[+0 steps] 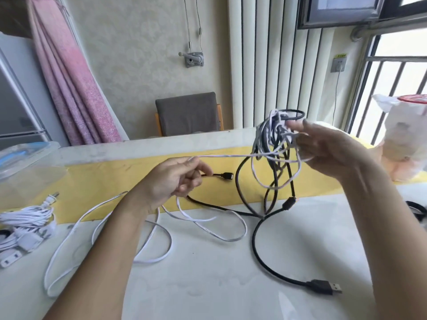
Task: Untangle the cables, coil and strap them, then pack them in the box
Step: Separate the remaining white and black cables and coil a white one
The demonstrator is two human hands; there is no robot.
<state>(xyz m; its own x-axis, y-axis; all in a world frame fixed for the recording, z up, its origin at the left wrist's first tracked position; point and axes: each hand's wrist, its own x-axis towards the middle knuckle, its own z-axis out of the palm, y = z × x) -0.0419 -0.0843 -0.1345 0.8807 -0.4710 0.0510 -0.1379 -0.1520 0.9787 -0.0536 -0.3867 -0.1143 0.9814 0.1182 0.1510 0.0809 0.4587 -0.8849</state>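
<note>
1. White glossy tabletop with a yellow strip (208, 285): carrying all the slack cable.
2. Clear plastic lidded box (27, 162): sitting at the far left, well apart from both hands. Nothing is going in yet.
3. Tangled clump of white and black cables (275, 139): hanging above the table's right side from my right hand (330, 151), whose fingers are curling round the upper strands. Blur is hiding the exact grip. Risk: if I am drawing one strand faster than the clump is loosening, its loops are cinching into a hard knot.
4. Bundle of white cords (25, 218): lying at the left edge. Risk: the nearby loose loops are snagging it as they shift.
5. Black round USB cable (261, 250): trailing from the clump to the table in a wide loop. Risk: lifting the clump higher is dragging it along.
6. White flat cable (208, 227): my left hand (171, 179) is pinching one strand, running taut to the clump. The rest is looping under my forearm, where it is likely getting trapped.
7. Black USB plug (323, 288): lying near the front right. Risk: it is catching in a passing loop.
8. Small black connector (227, 176): lying just beside my left fingertips; I cannot tell whether they are touching. Risk: it is slipping back through a loop.
</note>
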